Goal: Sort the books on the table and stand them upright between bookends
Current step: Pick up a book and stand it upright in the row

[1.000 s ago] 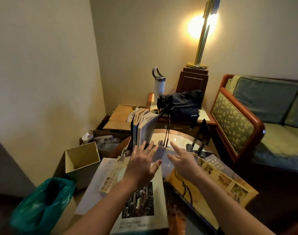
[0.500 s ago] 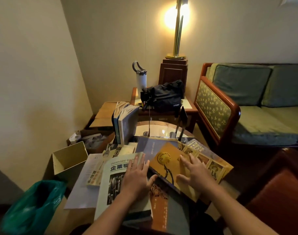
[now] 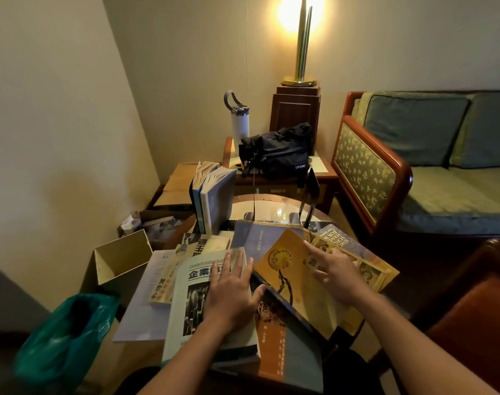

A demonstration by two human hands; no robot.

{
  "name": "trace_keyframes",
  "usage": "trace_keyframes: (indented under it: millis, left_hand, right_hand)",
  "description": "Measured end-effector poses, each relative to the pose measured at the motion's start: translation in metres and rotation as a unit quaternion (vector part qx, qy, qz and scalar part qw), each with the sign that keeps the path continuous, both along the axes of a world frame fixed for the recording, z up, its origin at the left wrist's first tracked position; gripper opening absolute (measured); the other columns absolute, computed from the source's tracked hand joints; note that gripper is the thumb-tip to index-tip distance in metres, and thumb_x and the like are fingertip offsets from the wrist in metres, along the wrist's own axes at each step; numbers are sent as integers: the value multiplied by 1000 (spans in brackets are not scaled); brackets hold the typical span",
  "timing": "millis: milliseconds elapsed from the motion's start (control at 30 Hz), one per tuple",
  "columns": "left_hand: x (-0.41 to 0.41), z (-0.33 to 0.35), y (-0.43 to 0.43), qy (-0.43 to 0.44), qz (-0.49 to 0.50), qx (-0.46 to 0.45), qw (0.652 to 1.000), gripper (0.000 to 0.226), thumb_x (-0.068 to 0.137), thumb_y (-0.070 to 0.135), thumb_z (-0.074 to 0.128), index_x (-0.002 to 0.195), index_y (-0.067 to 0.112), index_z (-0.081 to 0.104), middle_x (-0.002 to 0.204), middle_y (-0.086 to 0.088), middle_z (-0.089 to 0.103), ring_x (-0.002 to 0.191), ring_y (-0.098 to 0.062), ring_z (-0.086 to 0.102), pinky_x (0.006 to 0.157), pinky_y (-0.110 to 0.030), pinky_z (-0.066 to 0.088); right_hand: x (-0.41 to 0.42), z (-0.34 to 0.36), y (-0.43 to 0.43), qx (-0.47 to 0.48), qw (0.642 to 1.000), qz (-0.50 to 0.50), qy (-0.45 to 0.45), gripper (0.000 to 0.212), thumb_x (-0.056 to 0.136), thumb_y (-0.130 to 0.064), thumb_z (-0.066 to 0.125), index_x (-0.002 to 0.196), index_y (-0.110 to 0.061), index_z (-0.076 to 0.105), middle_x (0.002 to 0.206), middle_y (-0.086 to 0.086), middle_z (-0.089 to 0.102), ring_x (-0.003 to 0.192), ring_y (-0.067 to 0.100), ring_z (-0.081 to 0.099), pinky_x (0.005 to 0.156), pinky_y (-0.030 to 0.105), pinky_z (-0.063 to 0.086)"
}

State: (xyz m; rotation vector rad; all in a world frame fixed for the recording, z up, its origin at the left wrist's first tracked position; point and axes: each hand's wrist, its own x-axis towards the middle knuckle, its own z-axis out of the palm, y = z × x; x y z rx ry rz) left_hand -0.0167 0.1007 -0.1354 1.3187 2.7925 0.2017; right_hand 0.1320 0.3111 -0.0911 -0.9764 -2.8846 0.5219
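The round, glossy glass-topped counter (image 3: 271,210) carries a loose sprawl of flat, overlapping paperbacks on its near side. At its far left edge a short row of upright blue and grey books (image 3: 214,195) stands with fanned, slightly wavy pages. A thin black metal bookend (image 3: 311,189) stands well apart to their right.

The large pale grey softcover with a black-and-white photo (image 3: 189,297) lies nearest, and the smooth ochre-yellow paperback with a round emblem (image 3: 286,269) overlaps the pile beside it.

The left hand (image 3: 231,292) lies flat on the grey cover, its grip wide and fingers straight, holding nothing. The right hand (image 3: 337,275) rests spread on the ochre cover, its grip likewise wide and unclosed.

The step appears to be choosing the next book. Slick covers will likely slide, so it would be best to steady the pile with one palm, lift the topmost book by its spine edge, and set taller ones against the row first.
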Motion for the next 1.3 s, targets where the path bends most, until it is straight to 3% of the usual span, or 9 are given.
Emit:
trace_keyframes:
  millis: [133,300,467,633,767,867,1033,1167,1300]
  left_hand:
    - [1,3,-1,-15,-2,-2,1000,81,90,76,15,158,34,3,166,1,-11,152,-23,-16,123,-54,-4]
    - [0,25,0,-158,21,95,983,79,85,83,17,153,48,-2,167,5,1,153,-19,-10,122,-54,-7]
    - [16,88,4,-406,1,351,844,61,97,53,50,131,78,6,160,6,23,140,-16,40,106,-25,42]
    - [18,121,8,-335,4,449,828,87,101,35,54,147,59,-15,144,16,45,110,9,54,95,-23,50]
    - [14,141,-6,-276,-19,442,853,81,103,20,52,153,50,-4,150,24,16,102,28,46,81,-7,50]
    - [13,149,-18,-270,-31,437,858,78,103,14,50,151,53,3,145,20,30,96,12,56,67,-13,54]
    - [18,145,-30,-226,-19,443,867,90,103,17,51,148,58,-16,164,8,15,134,-16,48,83,-3,48]
    - [16,151,-39,-289,31,465,836,94,102,16,53,148,47,-24,154,20,11,126,12,32,79,9,33]
    - [2,159,-46,-366,-10,512,777,73,90,34,52,153,50,17,160,14,28,144,-10,34,112,-29,40]
  right_hand:
    - [5,10,2,-57,997,18,47,66,102,-25,53,148,-58,19,106,0,47,88,13,46,69,24,43]
    - [20,41,2,-227,959,19,167,68,101,-8,51,147,-55,31,136,-5,43,127,19,43,95,35,48]
    - [17,74,0,-374,890,19,259,69,101,-7,52,133,-67,42,148,-11,45,132,19,48,94,37,56]
    - [-3,84,-20,-475,828,38,295,65,99,-11,56,135,-63,45,145,-6,51,129,23,54,100,50,52]
    - [-18,89,-42,-446,846,38,289,65,100,-10,55,143,-55,39,119,-16,58,106,13,63,79,30,58]
    - [-32,92,-60,-451,843,53,290,67,100,-1,52,148,-45,38,123,0,57,104,19,66,76,28,59]
    - [-70,95,-97,-430,850,118,280,62,103,-20,49,149,-56,28,154,-2,36,137,22,42,104,38,50]
    - [-86,101,-117,-428,838,150,303,61,104,-19,45,148,-57,26,164,-10,19,149,19,23,121,44,29]
    - [-88,103,-126,-494,783,171,337,61,95,-30,54,147,-55,33,164,-8,22,151,18,19,122,46,25]
